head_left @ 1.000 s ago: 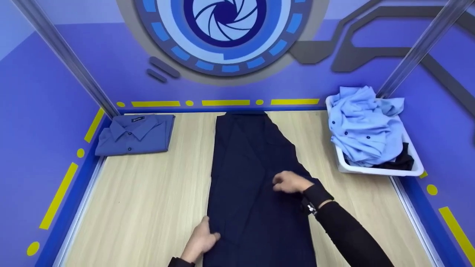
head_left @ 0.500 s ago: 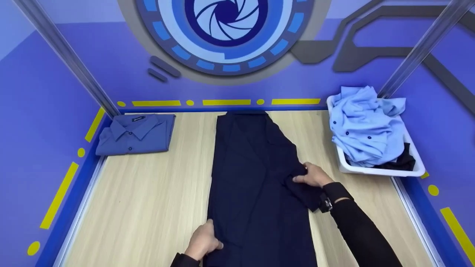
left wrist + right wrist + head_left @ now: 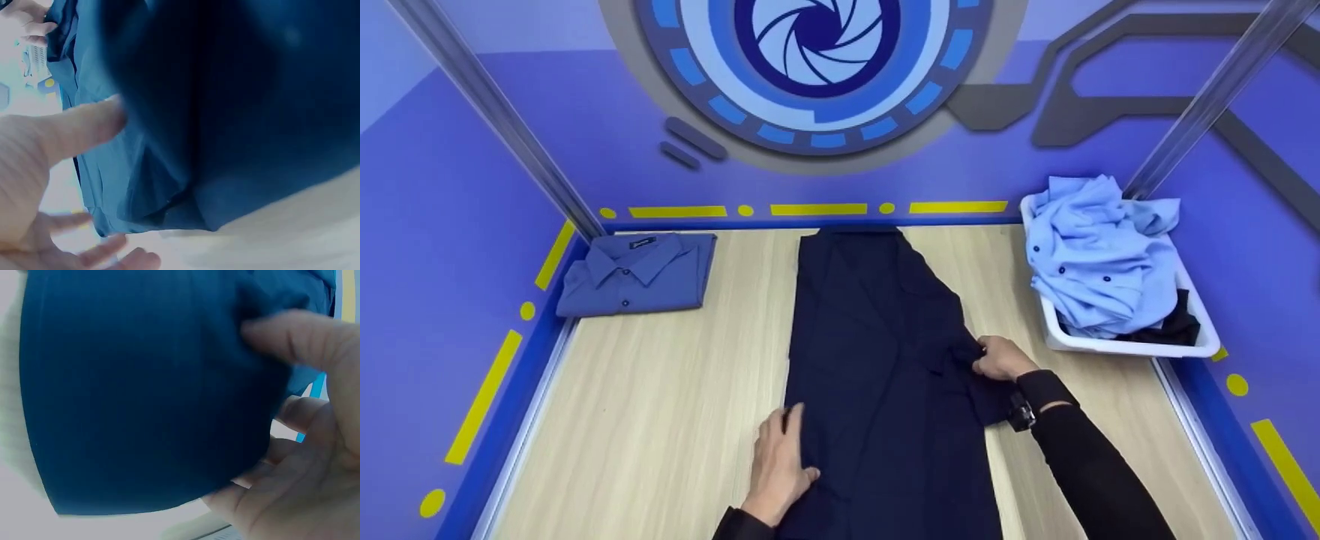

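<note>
A dark navy shirt (image 3: 855, 360) lies lengthwise on the table, its collar by the back wall and its sides folded inward. At its right edge my right hand (image 3: 1003, 358) pinches the short sleeve (image 3: 986, 399) between thumb and fingers. In the right wrist view the sleeve cloth (image 3: 140, 416) passes under the thumb, with the other fingers behind it. My left hand (image 3: 780, 457) is at the shirt's left edge, fingers extended and thumb over the cloth. The left wrist view shows its thumb (image 3: 84, 126) and fingers spread apart beside the shirt.
A folded slate-blue shirt (image 3: 637, 274) lies at the back left. At the back right stands a white basket (image 3: 1140, 346) heaped with light blue shirts (image 3: 1099, 255) and a black garment (image 3: 1170, 326). Printed walls (image 3: 750, 180) enclose the wooden table (image 3: 660, 420).
My right hand has moved from above the shirt out to its right edge and taken hold of the sleeve, which now sticks out rightward. My left hand has slid up along the left edge, loosening its fingers.
</note>
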Demonstrator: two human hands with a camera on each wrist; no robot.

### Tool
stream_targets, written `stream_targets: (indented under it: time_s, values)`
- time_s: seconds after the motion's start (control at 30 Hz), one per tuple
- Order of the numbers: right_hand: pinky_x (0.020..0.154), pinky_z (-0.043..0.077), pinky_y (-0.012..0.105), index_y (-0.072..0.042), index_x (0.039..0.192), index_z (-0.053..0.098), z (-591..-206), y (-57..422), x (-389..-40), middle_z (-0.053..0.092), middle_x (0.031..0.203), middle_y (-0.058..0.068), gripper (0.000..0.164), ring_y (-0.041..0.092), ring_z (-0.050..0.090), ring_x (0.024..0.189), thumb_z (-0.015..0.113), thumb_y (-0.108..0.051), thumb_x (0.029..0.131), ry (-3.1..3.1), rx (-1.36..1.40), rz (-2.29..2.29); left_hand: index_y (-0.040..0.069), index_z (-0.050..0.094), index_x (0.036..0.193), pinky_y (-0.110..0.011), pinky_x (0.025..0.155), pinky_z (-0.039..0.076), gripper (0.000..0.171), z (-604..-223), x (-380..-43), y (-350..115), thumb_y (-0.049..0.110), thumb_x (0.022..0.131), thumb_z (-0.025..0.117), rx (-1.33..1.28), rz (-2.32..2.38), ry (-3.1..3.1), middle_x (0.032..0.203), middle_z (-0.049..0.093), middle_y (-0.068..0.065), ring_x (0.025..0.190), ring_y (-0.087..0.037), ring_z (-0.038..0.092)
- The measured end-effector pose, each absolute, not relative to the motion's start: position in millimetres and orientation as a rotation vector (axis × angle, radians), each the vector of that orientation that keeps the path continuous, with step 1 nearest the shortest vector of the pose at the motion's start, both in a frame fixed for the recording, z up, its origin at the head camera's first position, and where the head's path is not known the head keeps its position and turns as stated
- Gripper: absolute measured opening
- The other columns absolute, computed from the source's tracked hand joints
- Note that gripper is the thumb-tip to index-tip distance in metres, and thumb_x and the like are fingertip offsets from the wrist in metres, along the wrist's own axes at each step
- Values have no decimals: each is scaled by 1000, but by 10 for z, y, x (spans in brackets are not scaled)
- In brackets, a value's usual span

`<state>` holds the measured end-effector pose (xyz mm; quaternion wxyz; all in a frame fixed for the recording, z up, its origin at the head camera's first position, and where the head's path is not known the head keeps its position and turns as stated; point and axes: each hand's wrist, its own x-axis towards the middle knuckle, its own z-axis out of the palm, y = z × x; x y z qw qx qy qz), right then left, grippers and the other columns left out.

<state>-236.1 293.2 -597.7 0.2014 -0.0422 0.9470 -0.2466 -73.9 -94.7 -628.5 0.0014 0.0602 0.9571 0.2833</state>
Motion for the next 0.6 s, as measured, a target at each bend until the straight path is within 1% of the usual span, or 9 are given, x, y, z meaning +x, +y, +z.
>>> stream_targets:
  time_s: [0.07,0.17,0.27,0.37,0.43,0.5,0.6]
  values:
    - [85,48,52,8,107,63,-5946,2947,-2369,64,107,29,35,43,60,98,56,-3,75,2673,-117,-667,3,43,144,-58,103,36,101,-6311,-746,-930,10,56,93,362,820,3021,147,36,-26,133,-46,34]
    - [82,49,51,5,99,68,-5891,2974,-2377,66,102,28,30,41,61,92,51,0,75,2716,-110,-645,7,43,145,-61,107,30,97,-6354,-748,-908,19,61,91,543,678,2966,154,28,-23,139,-47,27]
    - [78,49,48,3,90,68,-5852,3010,-2381,66,94,25,22,36,59,84,51,-1,78,2729,-103,-631,10,42,146,-60,109,27,94,-6394,-735,-899,29,67,88,579,582,2877,156,26,-20,141,-44,25]
    - [74,48,45,0,86,68,-5834,3056,-2379,65,91,22,17,32,57,80,52,-6,82,2723,-74,-605,12,41,148,-59,111,25,92,-6412,-732,-898,34,71,85,555,545,2824,157,25,-18,143,-42,24]
    - [74,49,45,-1,87,68,-5829,3091,-2374,65,93,23,18,32,58,80,52,-10,86,2714,-33,-600,12,40,148,-59,112,25,91,-6418,-742,-896,35,72,84,546,536,2812,157,25,-17,143,-42,23]
    - [77,49,46,0,91,69,-5827,3116,-2367,65,99,25,23,35,60,85,51,-14,89,2715,27,-600,13,40,148,-58,112,25,91,-6425,-758,-893,36,72,83,544,529,2807,158,24,-17,144,-42,22]
    - [84,48,51,7,102,66,-5808,3147,-2356,62,109,32,32,44,59,97,49,-18,91,2728,87,-607,13,40,149,-58,112,24,90,-6431,-773,-888,37,72,82,533,525,2792,159,22,-16,144,-41,20]
